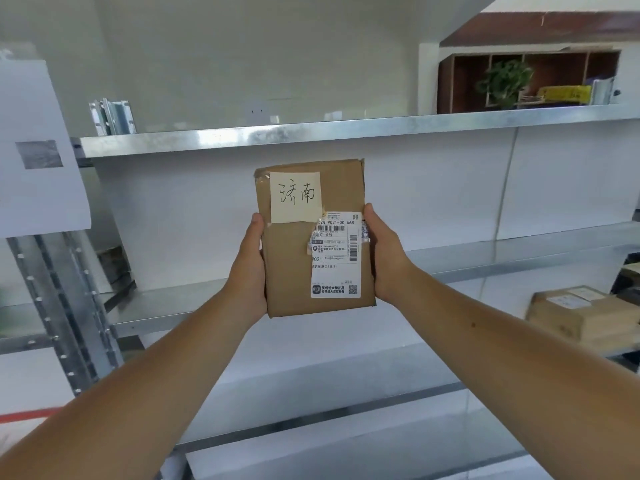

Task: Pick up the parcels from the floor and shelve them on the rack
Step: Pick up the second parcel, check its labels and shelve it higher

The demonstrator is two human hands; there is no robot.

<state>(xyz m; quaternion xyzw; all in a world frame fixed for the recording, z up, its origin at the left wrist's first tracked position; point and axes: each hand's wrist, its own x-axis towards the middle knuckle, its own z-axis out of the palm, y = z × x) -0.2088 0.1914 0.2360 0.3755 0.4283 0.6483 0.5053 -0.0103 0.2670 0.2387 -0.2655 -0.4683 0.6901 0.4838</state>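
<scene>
Brown cardboard parcel (313, 244) held upright in both hands before the metal rack (277, 133).

Fingers of both hands are hidden behind the parcel; only thumbs and palms show, and the fine print on the white shipping label (337, 258) is too small to read, while a yellow sticky note (296, 196) with handwritten characters covers its upper left. The left hand (251, 268) clamps the parcel's left edge and the right hand (384, 252) its right edge, thumbs pointing up, both bare forearms stretched forward. The parcel is off the shelves, in the air in front of the white back panel between the top shelf and the one below. That shelf bay lies bare behind it; another cardboard box (578, 315) sits lower right, partly cut off by the frame edge.
</scene>
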